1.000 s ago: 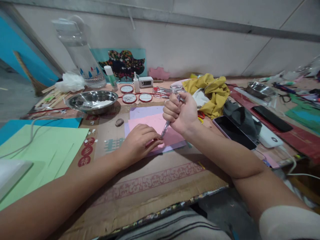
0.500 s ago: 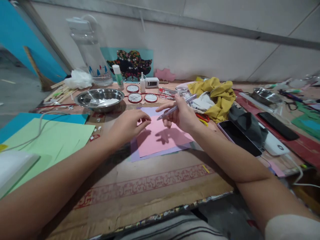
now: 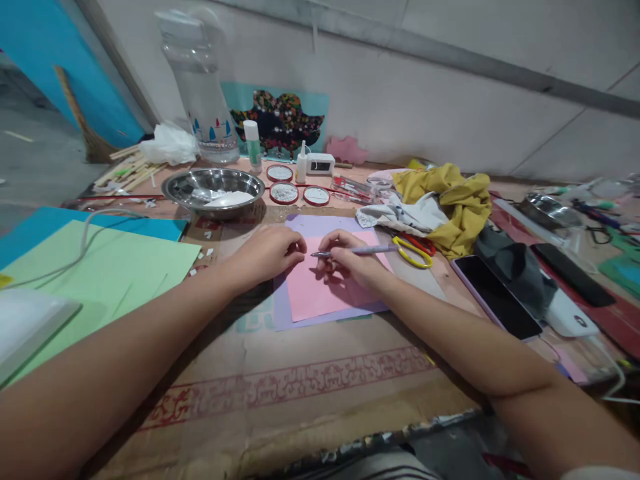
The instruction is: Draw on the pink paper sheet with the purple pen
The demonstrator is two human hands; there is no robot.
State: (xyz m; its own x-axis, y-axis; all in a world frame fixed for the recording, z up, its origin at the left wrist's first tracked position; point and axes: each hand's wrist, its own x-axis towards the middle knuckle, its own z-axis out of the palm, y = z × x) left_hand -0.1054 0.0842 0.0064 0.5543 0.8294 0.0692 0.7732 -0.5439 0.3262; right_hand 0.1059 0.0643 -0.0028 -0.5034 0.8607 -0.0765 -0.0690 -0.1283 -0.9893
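Note:
A sheet of pink paper (image 3: 330, 293) lies on a larger purple sheet (image 3: 283, 307) at the middle of the work surface. My right hand (image 3: 350, 260) is closed round a slim purplish pen (image 3: 373, 249), held low over the pink sheet with its tip pointing left. My left hand (image 3: 273, 253) rests at the left edge of the papers, its fingers curled in and the thumb close to the fingertips. Whether a paper edge is pinched there is hidden. A small gap separates the pen tip from the left fingers.
Yellow-handled scissors (image 3: 413, 253) lie right of the papers, by a yellow cloth (image 3: 465, 207) and a phone (image 3: 495, 297). Behind stand a steel bowl (image 3: 213, 207), a water bottle (image 3: 205, 100) and a glue stick (image 3: 253, 147). Green paper (image 3: 100, 267) lies left.
My right hand has come down from above the pink paper, and the pen has swung to lie nearly level. My left thumb and fingers have drawn closer together. The view has shifted slightly.

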